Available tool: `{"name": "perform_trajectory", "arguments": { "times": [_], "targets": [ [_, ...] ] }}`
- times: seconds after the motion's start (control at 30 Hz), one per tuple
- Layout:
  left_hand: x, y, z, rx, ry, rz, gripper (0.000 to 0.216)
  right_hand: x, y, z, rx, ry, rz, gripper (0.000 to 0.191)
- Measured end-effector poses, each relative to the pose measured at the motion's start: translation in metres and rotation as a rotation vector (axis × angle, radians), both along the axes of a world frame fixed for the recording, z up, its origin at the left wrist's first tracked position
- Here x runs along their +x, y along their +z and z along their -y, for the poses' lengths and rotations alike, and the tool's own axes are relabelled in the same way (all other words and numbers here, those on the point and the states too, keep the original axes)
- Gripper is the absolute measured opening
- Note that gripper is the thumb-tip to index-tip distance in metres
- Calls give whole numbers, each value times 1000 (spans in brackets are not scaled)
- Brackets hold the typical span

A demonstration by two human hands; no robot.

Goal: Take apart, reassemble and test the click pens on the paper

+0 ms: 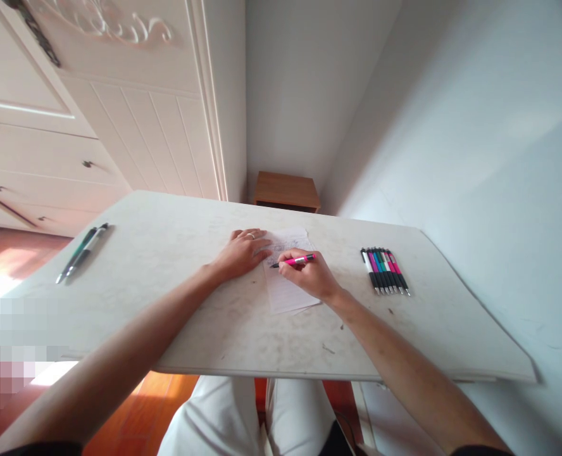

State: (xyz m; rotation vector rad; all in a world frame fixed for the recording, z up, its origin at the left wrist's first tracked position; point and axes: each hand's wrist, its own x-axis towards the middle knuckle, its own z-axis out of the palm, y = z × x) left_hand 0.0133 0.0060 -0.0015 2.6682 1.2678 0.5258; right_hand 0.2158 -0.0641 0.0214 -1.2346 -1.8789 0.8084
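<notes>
A sheet of lined paper [288, 294] lies near the middle of the white table, its upper part covered in scribbled ink. My right hand [312, 275] grips a pink and black pen [300, 259], the tip low over the paper beside the written part. Flat on the table, my left hand [243, 253] spreads its fingers over the paper's left edge; a ring shows on one finger. To the right, several pens [384, 271] with black grips and white, purple, blue, green and pink barrels lie side by side in a row.
Two more pens [81, 253] lie at the left end of the white table [190, 335]. Behind the table stand a white cabinet [152, 120] and a small brown wooden stand [287, 188]. A pale wall [490, 164] runs along the right.
</notes>
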Motion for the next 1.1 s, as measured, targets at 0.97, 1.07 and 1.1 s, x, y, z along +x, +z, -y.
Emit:
{"name": "perform_trajectory", "arguments": {
  "times": [0.97,1.07,1.1],
  "targets": [
    [1,4,2,-26,15,-9,39,-2,6,4,23,20,41,12],
    [1,3,2,-23,15,-5,39,-1,7,5,-4,22,35,10],
    [1,2,1,-22,14,-2,39,-1,7,5,-11,23,32,10]
  ]
}}
